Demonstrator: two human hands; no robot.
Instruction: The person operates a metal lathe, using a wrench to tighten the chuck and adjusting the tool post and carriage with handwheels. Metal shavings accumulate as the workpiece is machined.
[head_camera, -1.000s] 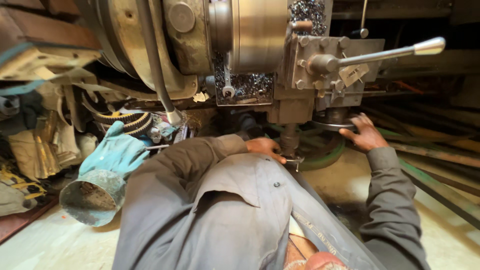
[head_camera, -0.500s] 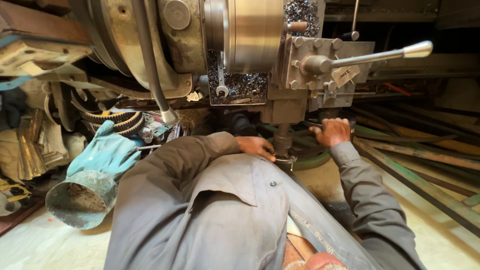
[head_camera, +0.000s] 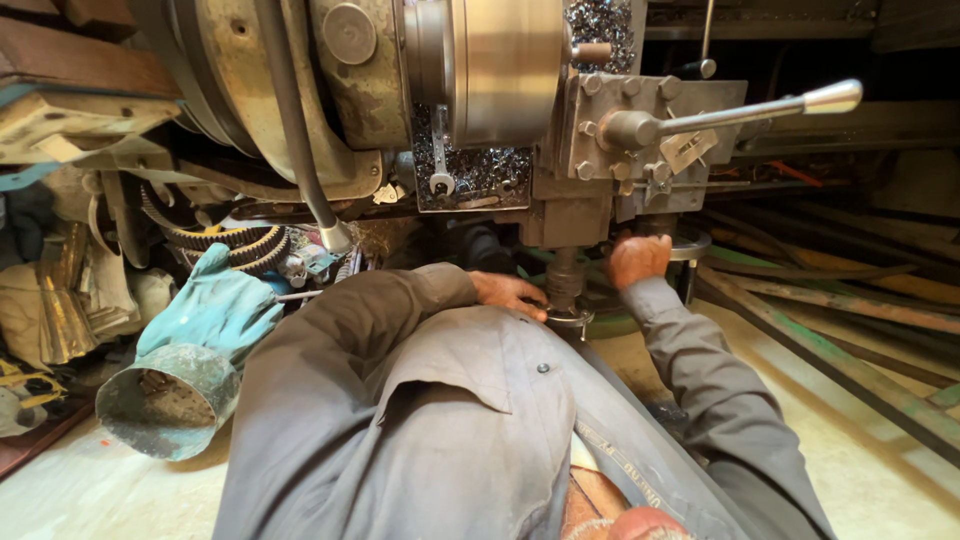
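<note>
Grey steel and worn brass-coloured casting fill the upper part of the view: a lathe (head_camera: 480, 90) with a bright chuck (head_camera: 505, 65), swarf (head_camera: 470, 170) caught in a tray beneath it, and a long lever (head_camera: 740, 110) with a rounded knob sticking out to the right of the carriage block. Below the lathe a dark shaft (head_camera: 562, 280) hangs down to a flanged collar (head_camera: 570, 318). The left hand (head_camera: 510, 293) lies just left of that shaft, fingers curled loosely toward the collar and touching it; whether it grips anything cannot be told. The right hand (head_camera: 638, 260) is up on the right of the shaft, under the carriage block, closed around a round wheel (head_camera: 690, 243) whose rim shows beside the knuckles. Both arms are in grey sleeves, and the grey shirt covers the middle of the frame. Left of the lathe's base lies a clutter of toothed belts (head_camera: 225, 240), a blue-green cloth (head_camera: 215, 310) and a dented metal cone (head_camera: 165, 405). The floor (head_camera: 90, 490) is pale, dusty concrete. To the right of the lathe, long rusty and green-painted bars (head_camera: 840, 300) lie in a heap along the floor, running off into a dim corner.
</note>
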